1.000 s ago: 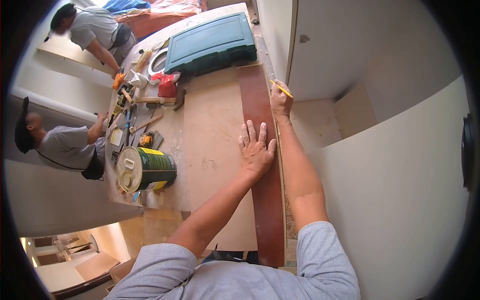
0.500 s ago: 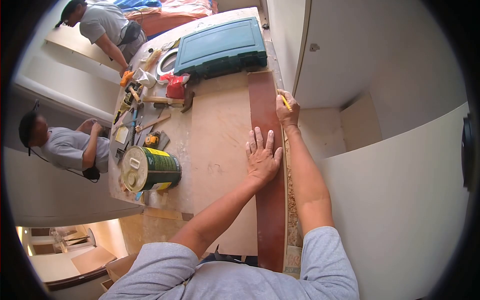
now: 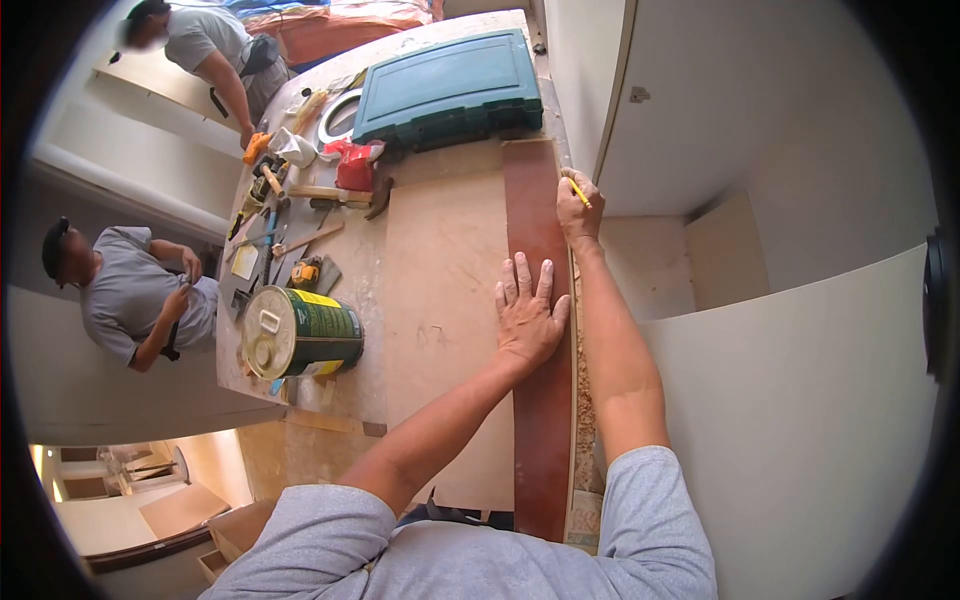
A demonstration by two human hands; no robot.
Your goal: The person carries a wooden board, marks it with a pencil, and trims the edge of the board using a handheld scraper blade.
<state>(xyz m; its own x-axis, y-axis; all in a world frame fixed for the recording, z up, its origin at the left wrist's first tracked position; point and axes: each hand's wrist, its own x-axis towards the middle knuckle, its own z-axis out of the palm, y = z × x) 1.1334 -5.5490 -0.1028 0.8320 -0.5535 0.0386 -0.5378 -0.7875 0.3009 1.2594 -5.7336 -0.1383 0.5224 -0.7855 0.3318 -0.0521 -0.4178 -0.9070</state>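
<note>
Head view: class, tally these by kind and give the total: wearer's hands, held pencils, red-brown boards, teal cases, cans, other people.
Wearer's hands: 2 (left hand, right hand)
Pencil: 1
Board: 1
Case: 1
Can: 1
Other people: 2
Total: 8

The yellow pencil [image 3: 578,190] in the right hand [image 3: 583,212] now stands steeper, closer to the forearm's line than its flatter slant a second ago. The nearer co-worker [image 3: 135,290], who had an arm stretched to the bench [image 3: 363,240], now turns chest-on, both hands [image 3: 190,265] drawn in before the torso.
</note>
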